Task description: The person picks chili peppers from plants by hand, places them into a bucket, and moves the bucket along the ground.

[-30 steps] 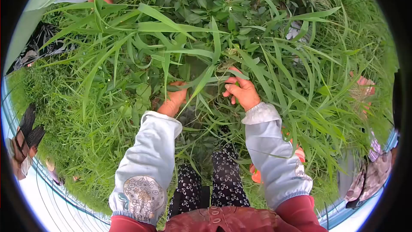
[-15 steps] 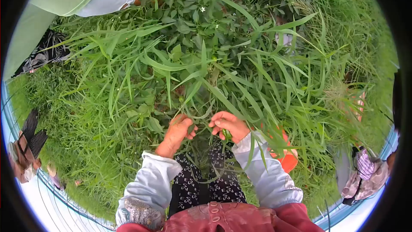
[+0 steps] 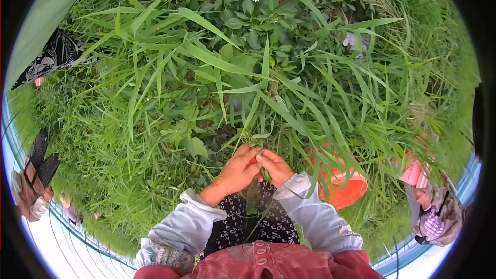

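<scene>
My left hand point(image 3: 236, 173) and my right hand point(image 3: 275, 166) meet in front of my legs, just below long grass blades. A small red thing point(image 3: 253, 160), too small to name, shows between their fingertips. The left fingers are bent and pressed together around that spot. My right thumb and fingers are pinched beside it; which hand holds the red thing cannot be told. Leafy green plants point(image 3: 248, 10) with small white flowers grow ahead of the hands.
An orange bucket point(image 3: 347, 192) lies in the grass to the right of my right hand. A person in light green point(image 3: 46, 15) is at the upper left. Another person point(image 3: 439, 217) is at the lower right, near a pink container point(image 3: 412, 173). A grey-white glove-like item point(image 3: 356, 41) is upper right.
Both hands have come back toward my body and together. The red spot now shows between them. The orange bucket is more visible, and the neighbour's hands at the upper left have left view.
</scene>
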`<state>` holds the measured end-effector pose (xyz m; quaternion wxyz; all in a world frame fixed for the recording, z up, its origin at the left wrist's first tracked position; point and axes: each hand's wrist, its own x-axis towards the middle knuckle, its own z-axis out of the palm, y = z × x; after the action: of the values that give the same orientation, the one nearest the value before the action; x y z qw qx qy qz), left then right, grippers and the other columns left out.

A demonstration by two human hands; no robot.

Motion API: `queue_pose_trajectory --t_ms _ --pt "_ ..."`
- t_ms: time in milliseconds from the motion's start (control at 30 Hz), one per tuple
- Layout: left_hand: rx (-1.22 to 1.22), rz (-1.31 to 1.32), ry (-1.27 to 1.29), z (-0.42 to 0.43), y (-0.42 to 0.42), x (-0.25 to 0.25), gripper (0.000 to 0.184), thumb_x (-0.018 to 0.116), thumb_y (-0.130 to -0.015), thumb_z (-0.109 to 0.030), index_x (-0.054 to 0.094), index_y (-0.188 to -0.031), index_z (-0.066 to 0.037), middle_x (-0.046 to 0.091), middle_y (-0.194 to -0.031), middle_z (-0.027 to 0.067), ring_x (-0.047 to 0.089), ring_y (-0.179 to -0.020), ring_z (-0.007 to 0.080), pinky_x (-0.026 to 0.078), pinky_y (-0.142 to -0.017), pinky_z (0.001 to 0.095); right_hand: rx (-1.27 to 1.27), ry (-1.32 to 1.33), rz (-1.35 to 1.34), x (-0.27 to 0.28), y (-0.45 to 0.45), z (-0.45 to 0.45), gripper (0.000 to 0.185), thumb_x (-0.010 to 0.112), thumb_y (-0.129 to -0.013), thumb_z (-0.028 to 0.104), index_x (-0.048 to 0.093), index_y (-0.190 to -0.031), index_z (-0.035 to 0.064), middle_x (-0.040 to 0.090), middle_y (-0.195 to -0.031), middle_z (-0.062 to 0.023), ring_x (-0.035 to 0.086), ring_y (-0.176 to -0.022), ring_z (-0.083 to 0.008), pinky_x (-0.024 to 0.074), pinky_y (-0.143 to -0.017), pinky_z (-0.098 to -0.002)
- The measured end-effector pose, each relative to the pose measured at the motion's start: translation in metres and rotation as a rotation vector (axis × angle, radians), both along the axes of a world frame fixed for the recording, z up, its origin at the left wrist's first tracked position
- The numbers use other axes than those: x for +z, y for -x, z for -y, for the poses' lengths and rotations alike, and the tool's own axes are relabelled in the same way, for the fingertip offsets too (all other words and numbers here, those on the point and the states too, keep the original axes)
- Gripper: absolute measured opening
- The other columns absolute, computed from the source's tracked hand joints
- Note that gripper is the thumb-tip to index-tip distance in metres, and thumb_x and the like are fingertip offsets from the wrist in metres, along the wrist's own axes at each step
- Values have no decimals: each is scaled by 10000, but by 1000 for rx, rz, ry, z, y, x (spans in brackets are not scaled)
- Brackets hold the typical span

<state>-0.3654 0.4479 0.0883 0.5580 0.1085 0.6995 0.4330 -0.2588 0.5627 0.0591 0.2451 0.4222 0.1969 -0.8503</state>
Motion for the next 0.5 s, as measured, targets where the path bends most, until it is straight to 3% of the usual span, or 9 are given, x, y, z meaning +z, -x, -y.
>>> queue_pose_trajectory --t_ms 33,67,100,167,267,367,400,500 --pt "53 207 -12 -1 7 -1 350 482 -850 -151 479 -1129 59 518 -1016 160 568 -825 284 443 -766 339 31 -24 -18 -3 -1 -2 243 454 -906 227 517 -1042 36 553 -838 -35 517 -675 -94 418 -491 -220" --pt "177 391 28 5 2 -17 396 509 -858 -193 469 -1148 73 535 -967 122 561 -777 180 443 -731 282 61 -52 -29 -3 -3 -5 237 453 -908 229 520 -1025 34 558 -813 -40 526 -652 -98 416 -489 -226" --pt "72 157 -16 3 2 -23 371 506 -884 -215 479 -1148 44 586 -854 39 529 -724 99 429 -742 239 48 -47 -17 -1 -3 -8 242 454 -907 238 525 -1010 31 559 -791 -43 522 -624 -103 411 -485 -224" --pt "237 508 27 -1 -2 -27 354 511 -888 -246 525 -1119 21 588 -776 36 531 -716 89 434 -720 244 23 -30 -2 2 2 -10 256 458 -904 257 535 -982 25 559 -746 -48 515 -567 -113 402 -476 -221" --pt "506 613 60 -15 3 -19 306 511 -889 -256 577 -1058 -9 569 -670 8 519 -601 72 440 -594 221 35 50 12 3 5 -10 291 449 -905 285 541 -950 13 567 -740 -65 505 -529 -130 396 -467 -227" --pt "378 668 42 -6 5 -29 265 515 -888 -260 619 -950 -25 555 -623 -13 467 -479 55 393 -457 193 6 15 20 14 12 -5 327 423 -912 309 542 -945 7 583 -777 -83 532 -566 -125 405 -467 -224" --pt "339 524 76 -9 1 -32 221 514 -887 -240 613 -865 -44 534 -571 -24 405 -415 34 330 -376 178 24 22 -3 13 10 -7 328 419 -913 309 542 -944 7 586 -792 -86 541 -580 -126 409 -469 -222" --pt "134 187 82 -14 2 -36 196 502 -889 -208 584 -805 -52 554 -617 -12 450 -484 58 390 -445 204 168 72 -119 17 10 -15 269 443 -908 255 551 -962 14 596 -825 -62 571 -633 -106 420 -470 -206"
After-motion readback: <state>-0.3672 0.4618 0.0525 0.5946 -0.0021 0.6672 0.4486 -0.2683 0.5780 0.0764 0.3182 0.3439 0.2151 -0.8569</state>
